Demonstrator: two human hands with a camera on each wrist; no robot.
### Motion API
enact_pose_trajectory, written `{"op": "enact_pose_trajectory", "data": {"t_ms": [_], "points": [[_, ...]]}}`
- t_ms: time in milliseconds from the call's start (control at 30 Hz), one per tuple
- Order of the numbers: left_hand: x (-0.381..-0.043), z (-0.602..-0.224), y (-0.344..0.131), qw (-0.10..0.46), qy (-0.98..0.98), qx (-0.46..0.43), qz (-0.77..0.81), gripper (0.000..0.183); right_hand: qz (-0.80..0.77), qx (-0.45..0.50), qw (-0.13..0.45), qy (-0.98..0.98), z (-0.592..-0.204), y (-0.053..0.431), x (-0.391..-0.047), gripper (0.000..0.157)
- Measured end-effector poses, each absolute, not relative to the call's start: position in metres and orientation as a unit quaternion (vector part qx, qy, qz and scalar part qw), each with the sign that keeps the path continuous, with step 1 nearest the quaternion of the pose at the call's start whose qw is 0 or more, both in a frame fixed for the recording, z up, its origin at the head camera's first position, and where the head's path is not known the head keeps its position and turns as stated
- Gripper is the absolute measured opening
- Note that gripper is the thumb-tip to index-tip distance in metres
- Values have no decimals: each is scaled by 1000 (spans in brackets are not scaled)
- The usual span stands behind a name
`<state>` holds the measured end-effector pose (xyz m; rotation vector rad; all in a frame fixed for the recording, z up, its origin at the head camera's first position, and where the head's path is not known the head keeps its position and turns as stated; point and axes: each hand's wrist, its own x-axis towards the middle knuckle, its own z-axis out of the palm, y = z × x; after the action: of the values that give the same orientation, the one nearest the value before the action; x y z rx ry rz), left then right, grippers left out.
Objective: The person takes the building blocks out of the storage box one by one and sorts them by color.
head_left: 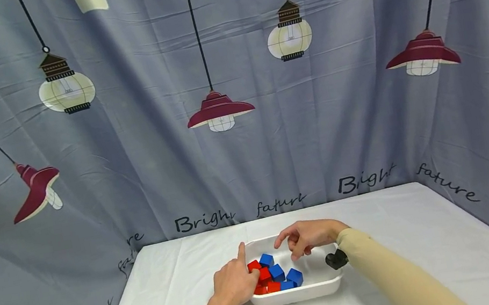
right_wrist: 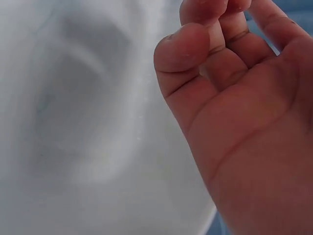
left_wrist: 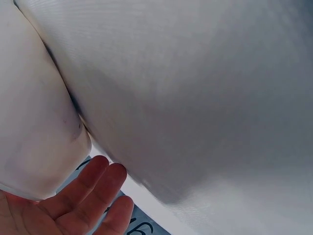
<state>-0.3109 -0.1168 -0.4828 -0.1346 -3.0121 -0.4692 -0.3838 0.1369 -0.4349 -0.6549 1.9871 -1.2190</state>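
Observation:
A white tray (head_left: pixel 315 291) stands on the table, with several red cubes (head_left: pixel 264 275) and several blue cubes (head_left: pixel 294 276) grouped in its left part. My left hand (head_left: pixel 234 283) is at the tray's left end, its thumb over the rim beside the red cubes and its index finger pointing away from me. In the left wrist view, the other fingers (left_wrist: pixel 93 196) extend loosely outside the tray wall (left_wrist: pixel 39 107). Over the tray's far right part hovers my right hand (head_left: pixel 309 235), fingers loosely bent and apart, holding nothing. The right wrist view shows its palm (right_wrist: pixel 244 127) above the tray's inside.
A white cloth covers the table (head_left: pixel 182 272). Behind and around it hangs a grey-blue curtain (head_left: pixel 165 150) with printed lamps and lettering. A black wrist strap piece (head_left: pixel 336 259) sits at the right cuff, near the tray's right rim.

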Motion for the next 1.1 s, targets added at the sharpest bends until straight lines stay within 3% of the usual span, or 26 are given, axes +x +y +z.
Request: {"op": "enact_pose_trajectory", "data": {"t_ms": [600, 1100], "points": [[-312, -484, -116, 40, -987, -41, -153, 75, -452, -219, 404, 765, -468, 134, -389, 41], [-310, -483, -115, 39, -986, -40, -155, 76, -458, -198, 462, 733, -470, 134, -389, 42]]}}
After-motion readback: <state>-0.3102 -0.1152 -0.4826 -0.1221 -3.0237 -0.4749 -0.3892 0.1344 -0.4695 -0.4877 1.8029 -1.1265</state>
